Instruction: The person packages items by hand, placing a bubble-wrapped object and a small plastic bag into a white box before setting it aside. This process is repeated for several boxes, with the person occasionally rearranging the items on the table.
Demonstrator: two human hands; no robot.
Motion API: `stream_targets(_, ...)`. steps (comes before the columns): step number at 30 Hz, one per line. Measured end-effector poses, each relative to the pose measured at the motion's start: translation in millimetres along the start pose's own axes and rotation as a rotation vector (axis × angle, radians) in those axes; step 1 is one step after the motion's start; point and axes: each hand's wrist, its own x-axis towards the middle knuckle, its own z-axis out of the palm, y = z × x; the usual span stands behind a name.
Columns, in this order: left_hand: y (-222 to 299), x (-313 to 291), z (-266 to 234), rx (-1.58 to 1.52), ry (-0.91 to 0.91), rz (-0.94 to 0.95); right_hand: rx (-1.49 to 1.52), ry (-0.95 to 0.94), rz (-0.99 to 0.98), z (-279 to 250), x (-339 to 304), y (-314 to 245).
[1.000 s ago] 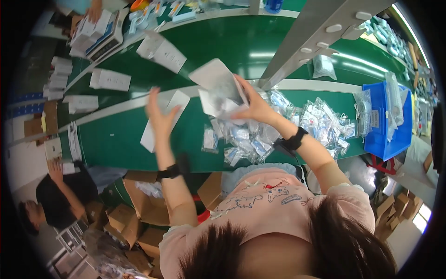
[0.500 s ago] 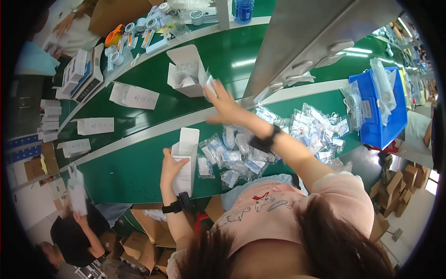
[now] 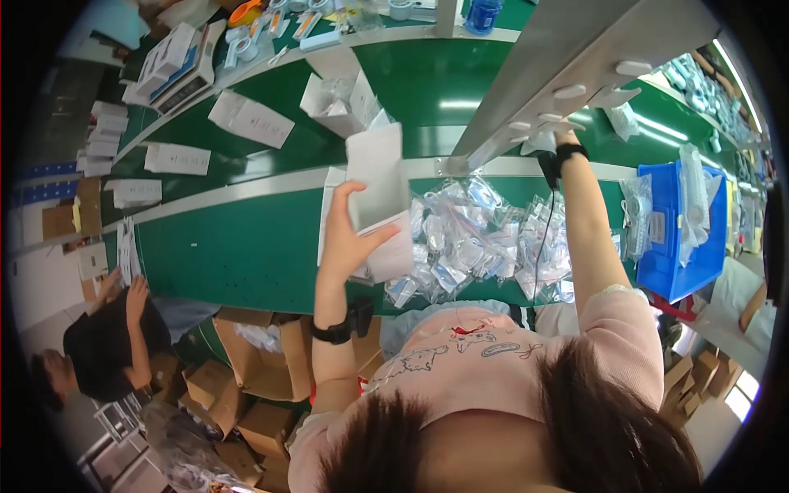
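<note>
My left hand grips an open white cardboard box, thumb and fingers spread around its side. The box is tilted, with its flap up and its inside showing. Another white edge shows behind the hand; I cannot tell whether it belongs to the same box. My right arm reaches far forward to the metal post. My right hand is by the post's lower edge, near a clear plastic bag, its fingers mostly hidden. Between my arms lies a heap of small clear bags with white and blue parts inside.
An open white box with clear bags in it stands beyond the metal rail. Several white boxes lie to its left. At right is a blue bin with bubble wrap. A co-worker handles white cardboard at lower left.
My left hand has lifted and tilted the white box, bringing it right toward the heap. My right hand has swung from the far open box rightward to the metal post.
</note>
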Motion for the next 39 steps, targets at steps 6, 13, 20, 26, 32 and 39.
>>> stream_targets(6, 7.0, -25.6, 31.0, -0.095, 0.105, -0.203, 1.999, 0.025, -0.083, -78.6, -208.8, -65.3)
stream_targets(13, 7.8, -37.9, 80.7, 0.181, 0.131, 0.176, 1.515, 0.622, -0.180, -73.6, -320.8, -189.5)
stream_targets(20, -18.7, -56.3, 75.0, 0.084, 0.325, 0.148, 0.422, 0.233, -0.930, -86.0, -329.6, -193.9)
stream_targets(26, -58.9, -56.0, 58.7, -0.057, 0.373, 0.229, 0.508, -0.012, -1.034, -26.8, -269.1, -193.7)
stream_targets(32, -79.0, -80.1, 54.6, -0.084, 0.418, 0.184, 0.720, -0.077, -0.847, 53.8, -174.9, -262.9)
stream_targets(39, -35.5, -55.3, 30.0, -0.246, 0.325, 0.095, 0.196, -0.068, -0.912, 137.8, -141.4, -282.4)
